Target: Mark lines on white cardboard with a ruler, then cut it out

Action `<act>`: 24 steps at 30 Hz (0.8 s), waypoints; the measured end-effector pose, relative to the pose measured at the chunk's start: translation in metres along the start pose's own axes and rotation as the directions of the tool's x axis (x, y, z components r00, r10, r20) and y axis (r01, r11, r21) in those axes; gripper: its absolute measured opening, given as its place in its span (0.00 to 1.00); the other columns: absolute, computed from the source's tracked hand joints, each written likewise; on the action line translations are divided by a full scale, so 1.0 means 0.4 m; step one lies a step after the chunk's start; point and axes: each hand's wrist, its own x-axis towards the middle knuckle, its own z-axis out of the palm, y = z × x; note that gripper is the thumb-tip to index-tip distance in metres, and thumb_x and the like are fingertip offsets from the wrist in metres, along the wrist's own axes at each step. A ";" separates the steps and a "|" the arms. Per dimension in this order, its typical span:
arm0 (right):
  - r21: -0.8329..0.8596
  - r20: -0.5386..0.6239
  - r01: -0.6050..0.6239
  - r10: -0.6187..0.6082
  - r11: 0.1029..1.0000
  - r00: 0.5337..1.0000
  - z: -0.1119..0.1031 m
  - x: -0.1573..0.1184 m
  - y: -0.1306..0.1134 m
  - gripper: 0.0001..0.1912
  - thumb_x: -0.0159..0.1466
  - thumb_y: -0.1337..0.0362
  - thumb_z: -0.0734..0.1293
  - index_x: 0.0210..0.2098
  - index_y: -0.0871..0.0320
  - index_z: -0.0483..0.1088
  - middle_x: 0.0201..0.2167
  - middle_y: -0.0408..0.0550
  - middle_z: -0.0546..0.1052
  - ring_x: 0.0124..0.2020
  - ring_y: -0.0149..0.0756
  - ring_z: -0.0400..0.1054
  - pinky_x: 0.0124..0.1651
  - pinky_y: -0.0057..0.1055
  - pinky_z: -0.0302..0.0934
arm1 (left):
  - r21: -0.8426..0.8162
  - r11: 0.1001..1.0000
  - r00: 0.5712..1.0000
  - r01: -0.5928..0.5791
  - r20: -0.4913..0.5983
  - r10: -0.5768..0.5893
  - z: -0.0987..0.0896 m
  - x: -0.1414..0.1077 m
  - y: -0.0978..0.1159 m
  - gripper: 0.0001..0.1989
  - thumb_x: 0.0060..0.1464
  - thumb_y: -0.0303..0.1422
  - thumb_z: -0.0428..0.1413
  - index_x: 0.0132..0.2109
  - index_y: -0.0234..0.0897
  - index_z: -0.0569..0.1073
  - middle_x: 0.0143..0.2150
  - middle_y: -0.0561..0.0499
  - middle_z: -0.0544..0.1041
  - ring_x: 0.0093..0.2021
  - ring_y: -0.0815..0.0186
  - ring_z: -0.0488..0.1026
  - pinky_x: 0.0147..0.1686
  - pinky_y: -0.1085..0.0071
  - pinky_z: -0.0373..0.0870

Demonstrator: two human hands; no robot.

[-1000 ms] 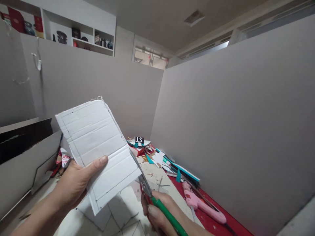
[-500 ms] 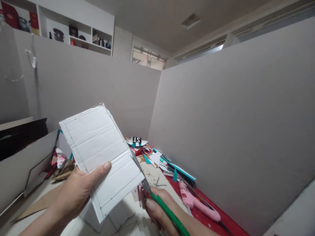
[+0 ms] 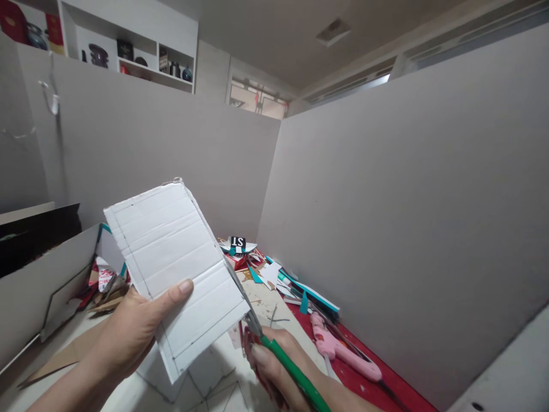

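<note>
A white cardboard piece [image 3: 184, 246] with pencil lines and creases is tilted up in front of me. My left hand [image 3: 141, 320] grips its lower left side, thumb on the front face and the other fingers behind. Around the green handle of a pair of scissors [image 3: 291, 366] my right hand [image 3: 278, 355] is closed, at the lower middle. The scissors' metal blades lie along the cardboard's right edge, near its lower right corner. How far the blades are apart is hard to see.
Paper and cardboard scraps [image 3: 270, 274] lie at the far end of the work surface. A pink glue gun [image 3: 343, 352] rests on red material at the right. Box panels [image 3: 72, 280] stand at the left. Grey partitions [image 3: 386, 189] rise behind.
The view has shifted slightly. Both hands, the cardboard and the scissors keep nearly the same positions relative to each other.
</note>
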 end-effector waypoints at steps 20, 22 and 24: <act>0.017 0.034 -0.073 0.072 0.997 0.997 0.011 -0.002 0.029 0.28 0.68 0.37 0.53 0.27 0.55 0.58 0.19 0.38 0.57 0.21 0.28 0.50 0.24 0.28 0.48 | -0.031 0.999 1.000 0.021 0.007 -0.021 0.007 -0.004 0.007 0.33 0.43 0.39 0.69 0.57 0.37 0.74 0.57 0.41 0.77 0.56 0.46 0.74 0.54 0.57 0.73; 0.008 0.021 -0.080 0.080 0.997 0.997 0.011 -0.007 0.031 0.28 0.67 0.37 0.53 0.27 0.55 0.56 0.19 0.37 0.56 0.21 0.28 0.49 0.24 0.27 0.47 | -0.041 0.999 0.999 0.036 0.008 -0.035 0.005 -0.006 0.013 0.35 0.44 0.39 0.69 0.59 0.38 0.73 0.56 0.42 0.78 0.55 0.47 0.76 0.53 0.59 0.74; -0.008 0.008 -0.088 0.088 0.996 0.996 0.010 -0.011 0.027 0.29 0.67 0.36 0.53 0.27 0.55 0.55 0.21 0.38 0.57 0.22 0.27 0.49 0.24 0.27 0.47 | -0.055 0.998 0.999 0.042 -0.011 -0.043 0.002 -0.006 0.023 0.35 0.45 0.38 0.68 0.61 0.40 0.71 0.54 0.44 0.79 0.53 0.49 0.77 0.51 0.61 0.76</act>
